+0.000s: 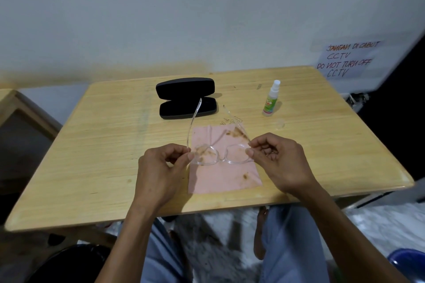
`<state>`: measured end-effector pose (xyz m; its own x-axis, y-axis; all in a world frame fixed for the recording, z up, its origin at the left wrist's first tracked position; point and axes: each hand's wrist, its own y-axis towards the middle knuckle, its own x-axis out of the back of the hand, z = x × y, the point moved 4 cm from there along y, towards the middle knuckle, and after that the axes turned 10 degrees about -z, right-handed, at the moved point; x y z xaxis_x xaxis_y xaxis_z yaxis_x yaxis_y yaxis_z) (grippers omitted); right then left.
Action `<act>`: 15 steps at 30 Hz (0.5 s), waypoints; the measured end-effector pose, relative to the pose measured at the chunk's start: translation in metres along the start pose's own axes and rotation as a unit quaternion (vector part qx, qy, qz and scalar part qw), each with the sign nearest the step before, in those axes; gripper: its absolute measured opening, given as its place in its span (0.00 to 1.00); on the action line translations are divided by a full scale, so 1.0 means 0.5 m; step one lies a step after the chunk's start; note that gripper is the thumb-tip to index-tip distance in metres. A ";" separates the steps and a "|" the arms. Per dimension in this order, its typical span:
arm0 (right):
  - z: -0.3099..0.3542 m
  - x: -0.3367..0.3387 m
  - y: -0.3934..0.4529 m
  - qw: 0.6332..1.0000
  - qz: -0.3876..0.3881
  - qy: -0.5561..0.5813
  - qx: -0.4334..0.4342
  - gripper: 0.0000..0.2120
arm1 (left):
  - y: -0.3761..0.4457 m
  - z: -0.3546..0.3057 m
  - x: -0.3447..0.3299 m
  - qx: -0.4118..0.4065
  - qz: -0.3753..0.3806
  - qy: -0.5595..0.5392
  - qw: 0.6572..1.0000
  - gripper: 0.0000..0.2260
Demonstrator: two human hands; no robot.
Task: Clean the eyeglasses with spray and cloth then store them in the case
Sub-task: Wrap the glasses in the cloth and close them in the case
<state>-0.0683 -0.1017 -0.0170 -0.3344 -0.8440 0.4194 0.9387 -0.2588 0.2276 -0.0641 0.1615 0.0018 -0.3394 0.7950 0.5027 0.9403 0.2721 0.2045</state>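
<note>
I hold clear-framed eyeglasses [222,156] just above a pink cloth [220,176] with brown stains. My left hand [161,167] pinches the frame's left corner and my right hand [276,160] pinches its right corner. Both temple arms are unfolded and point away from me. The left lens carries brown smudges. A black glasses case [186,98] lies open behind the cloth. A small spray bottle [271,98] with a white nozzle and green label stands to the right of the case, uncapped; its clear cap [280,123] lies near it.
The wooden table [103,156] stands against a white wall. A handwritten CCTV notice [345,59] hangs at the right. Another wooden piece of furniture [13,107] sits at the left. My knees and a foot show below the table's front edge.
</note>
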 end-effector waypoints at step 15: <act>0.020 0.029 -0.005 0.996 0.034 -0.079 0.026 0.15 | 0.009 0.021 0.013 -0.011 0.053 0.045 0.998 0.11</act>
<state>-0.0764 -0.1084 -0.0025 -0.2832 -0.7728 0.5679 0.9554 -0.1754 0.2377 -0.0617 0.1737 -0.0028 -0.2405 0.7664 0.5956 0.9704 0.1765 0.1648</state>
